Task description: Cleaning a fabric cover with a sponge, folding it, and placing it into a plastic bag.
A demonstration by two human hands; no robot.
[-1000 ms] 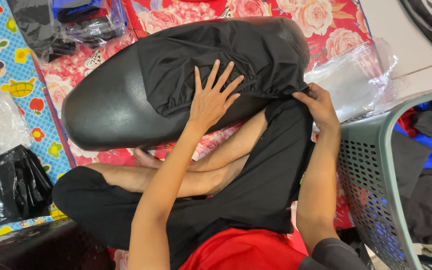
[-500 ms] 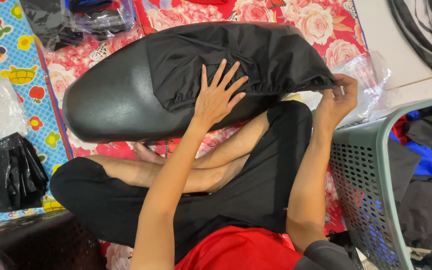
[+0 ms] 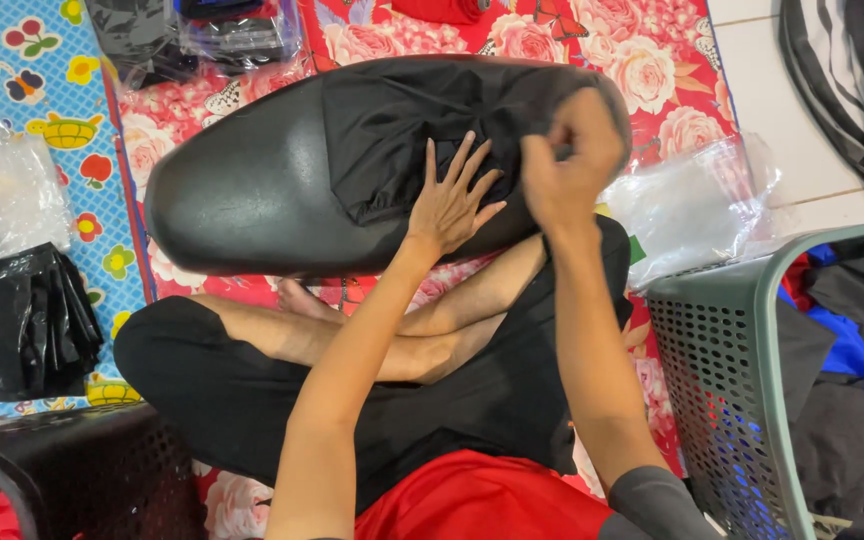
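Fabric [image 3: 422,130], a black stretchy cover, wraps the right part of a long black seat [image 3: 252,200] lying across the floral mat [image 3: 672,70] just beyond the person's crossed legs. The left hand [image 3: 449,200] presses flat on it with fingers spread, holding nothing, while the right hand [image 3: 567,160], blurred, pinches a fold of the fabric in a narrow grip. A grey-green basket [image 3: 722,360] stands at the near right.
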